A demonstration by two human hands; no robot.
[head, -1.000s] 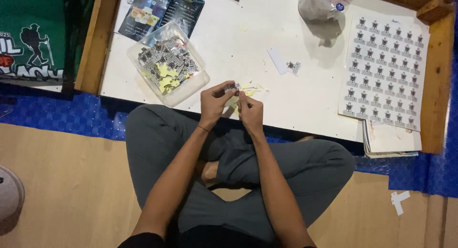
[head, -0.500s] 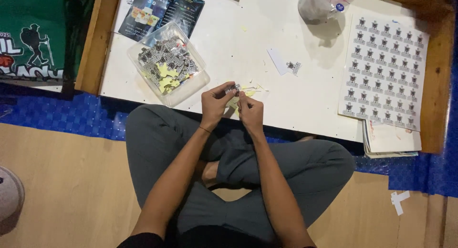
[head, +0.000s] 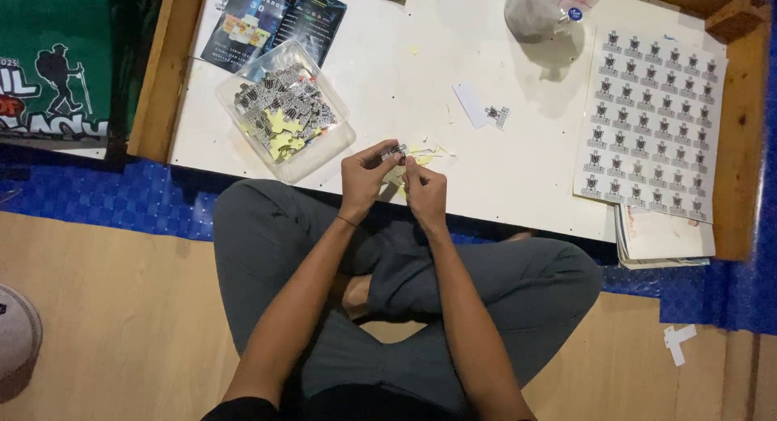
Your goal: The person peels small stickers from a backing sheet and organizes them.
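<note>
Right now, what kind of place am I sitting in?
Probably a home craft or sticker-making spot on the floor: a low white table with a wooden rim, a printed sticker sheet, and a clear tub of cut stickers. Both hands pinch a small sticker.

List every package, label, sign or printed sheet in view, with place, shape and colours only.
Dark glossy rectangular leaflet: table's far left, with yellow and orange patches.
White rectangular sticker sheet: table's right side, rows of small black-and-white emblems.
Clear square plastic tub: left of the hands, holding cut stickers and yellow backings.
Green banner: far left, off the table, with a dark hiker figure.
</note>
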